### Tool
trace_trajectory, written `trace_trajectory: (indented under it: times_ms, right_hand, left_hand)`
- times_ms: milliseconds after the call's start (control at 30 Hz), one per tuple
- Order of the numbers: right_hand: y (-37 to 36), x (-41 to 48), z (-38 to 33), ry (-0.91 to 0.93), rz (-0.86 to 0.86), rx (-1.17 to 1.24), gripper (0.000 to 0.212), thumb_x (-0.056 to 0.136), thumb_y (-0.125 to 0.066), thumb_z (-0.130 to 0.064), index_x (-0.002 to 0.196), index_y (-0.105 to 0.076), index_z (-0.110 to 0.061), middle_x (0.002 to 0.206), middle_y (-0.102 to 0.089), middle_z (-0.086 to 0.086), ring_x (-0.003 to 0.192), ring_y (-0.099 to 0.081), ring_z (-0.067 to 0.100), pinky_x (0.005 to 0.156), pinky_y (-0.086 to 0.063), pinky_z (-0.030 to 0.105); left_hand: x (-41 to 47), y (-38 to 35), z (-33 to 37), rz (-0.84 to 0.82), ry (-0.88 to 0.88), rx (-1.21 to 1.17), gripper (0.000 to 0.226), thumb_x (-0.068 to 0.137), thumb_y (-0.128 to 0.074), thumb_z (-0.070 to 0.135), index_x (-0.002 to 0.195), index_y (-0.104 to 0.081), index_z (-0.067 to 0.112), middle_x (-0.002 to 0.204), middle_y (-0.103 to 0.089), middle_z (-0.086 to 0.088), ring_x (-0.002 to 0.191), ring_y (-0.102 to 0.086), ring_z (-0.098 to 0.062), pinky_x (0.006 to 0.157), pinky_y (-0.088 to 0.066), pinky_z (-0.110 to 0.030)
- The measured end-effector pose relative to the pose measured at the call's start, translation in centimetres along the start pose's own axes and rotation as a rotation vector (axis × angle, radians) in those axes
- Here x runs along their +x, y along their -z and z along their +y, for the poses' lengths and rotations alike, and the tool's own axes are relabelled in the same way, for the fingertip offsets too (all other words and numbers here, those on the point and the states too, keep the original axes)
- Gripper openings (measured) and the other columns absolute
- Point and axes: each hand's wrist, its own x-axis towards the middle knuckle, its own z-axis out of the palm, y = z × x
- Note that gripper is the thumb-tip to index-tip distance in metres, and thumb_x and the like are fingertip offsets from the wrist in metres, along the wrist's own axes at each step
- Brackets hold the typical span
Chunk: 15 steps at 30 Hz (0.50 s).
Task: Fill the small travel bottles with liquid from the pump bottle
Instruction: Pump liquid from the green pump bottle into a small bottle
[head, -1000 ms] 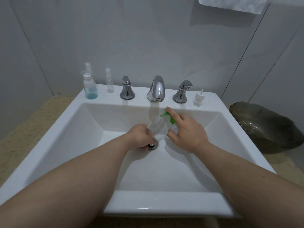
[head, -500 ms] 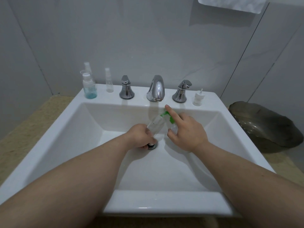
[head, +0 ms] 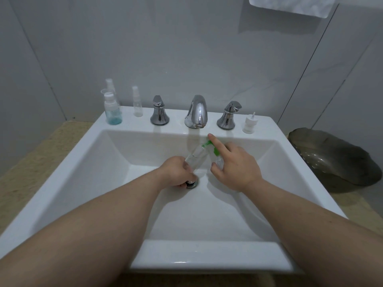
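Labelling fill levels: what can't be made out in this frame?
Head view only.
Liquid level in the small clear bottle: left hand wraps its base, rest too faint.
Body of the pump bottle: mostly behind right hand.
Any flow at the green pump nozzle: too small.
Upper part of the towel: cut by top edge.

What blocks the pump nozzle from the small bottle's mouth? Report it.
Nothing visible: the pump bottle in the right hand has its green nozzle at the mouth of the small bottle gripped by the left hand.
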Motion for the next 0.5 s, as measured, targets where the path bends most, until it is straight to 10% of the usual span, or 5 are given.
trace_trajectory:
  times_ms: [500]
  right_hand:
    - [0.13,0.03,-0.1,-0.024,-0.018,-0.02,0.081,0.091,-0.059,-0.044,0.162,-0.02,-0.044,0.108,-0.057,0.001,0.094,-0.055,0.029,0.072,-0.05,0.039]
  left_hand:
    - [-0.5,0.05,0.36,0.005,0.008,-0.014,0.019,0.079,-0.079,0.016,0.084,-0.061,0.012,0.076,-0.068,-0.008,0.054,-0.063,-0.019,0.056,-0.051,-0.027]
